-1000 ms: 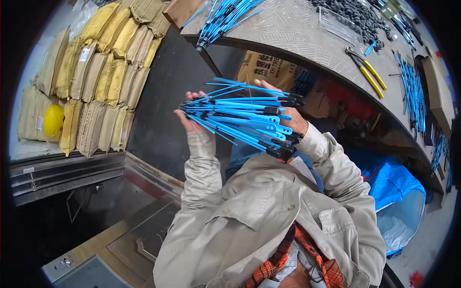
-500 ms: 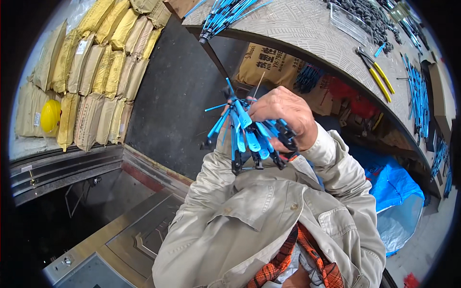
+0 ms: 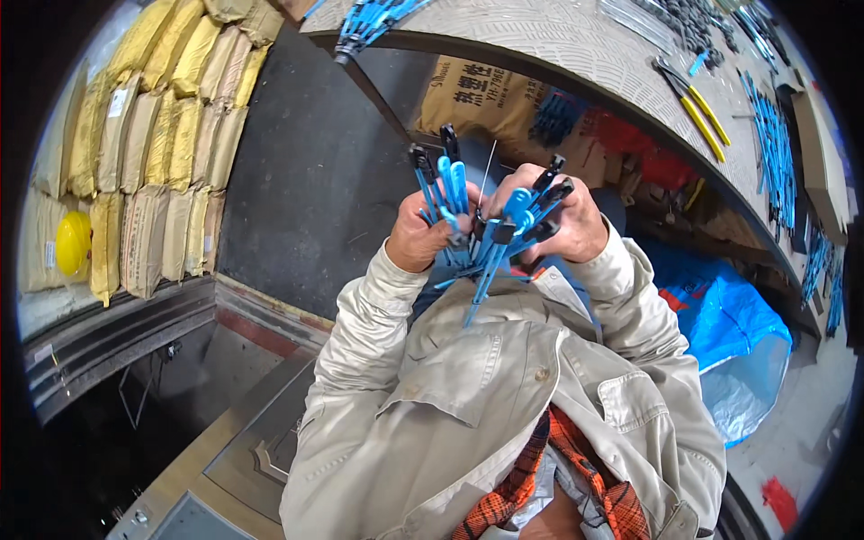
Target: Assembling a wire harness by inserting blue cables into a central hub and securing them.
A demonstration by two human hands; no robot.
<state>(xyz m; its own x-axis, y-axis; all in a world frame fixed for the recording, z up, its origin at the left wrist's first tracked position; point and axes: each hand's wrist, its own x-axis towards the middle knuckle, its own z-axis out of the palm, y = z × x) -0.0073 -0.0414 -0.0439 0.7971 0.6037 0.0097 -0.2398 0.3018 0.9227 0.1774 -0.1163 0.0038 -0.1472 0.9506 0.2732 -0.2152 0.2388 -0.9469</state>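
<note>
In front of my chest, both hands hold a bunch of thin blue plastic sticks with black clip-like ends. My left hand point(image 3: 416, 236) is closed round the left cluster of sticks point(image 3: 457, 184), whose blue and black ends point up. My right hand point(image 3: 576, 225) closes on the right cluster point(image 3: 517, 211), which fans out over its fingers. Lower down the two clusters meet, and several sticks cross there. A thin straight wire point(image 3: 489, 166) stands up between the hands. Some fingertips are hidden behind the sticks and slightly blurred.
A patterned workbench point(image 3: 531, 40) arches across the top right, bearing yellow-handled pliers point(image 3: 702, 112), a pile of blue sticks point(image 3: 769, 153) and dark small parts point(image 3: 688, 27). More sticks point(image 3: 369, 22) overhang its left end. Stacked sacks point(image 3: 148, 144) and a yellow helmet point(image 3: 74, 243) are at left.
The bunch, earlier massed in front of my left hand, is now spread into two clusters. My left hand has come into sight on the left. My view has shifted slightly.
</note>
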